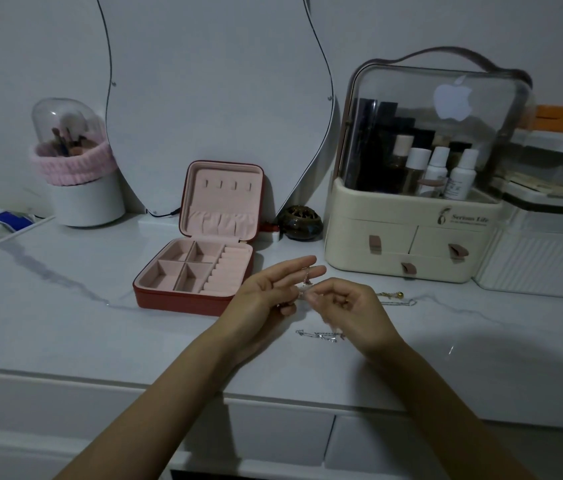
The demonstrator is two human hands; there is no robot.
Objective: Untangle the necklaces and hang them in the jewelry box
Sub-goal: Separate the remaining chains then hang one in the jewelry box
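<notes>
A red jewelry box (183,301) with pink lining stands open on the marble tabletop, its lid upright with several small hooks (227,184). Just right of it, my left hand (266,296) and my right hand (349,306) meet above the table and pinch a thin silver necklace (304,285) between their fingertips. A second silver chain (321,336) lies on the table under my hands. A gold necklace with a small bead (398,295) lies right of my right hand.
A cream cosmetics organiser (408,251) with a clear dome stands at the back right. A small dark round pot (301,221) sits beside the box. A white brush holder (83,199) stands at the back left, a mirror (217,98) leans on the wall.
</notes>
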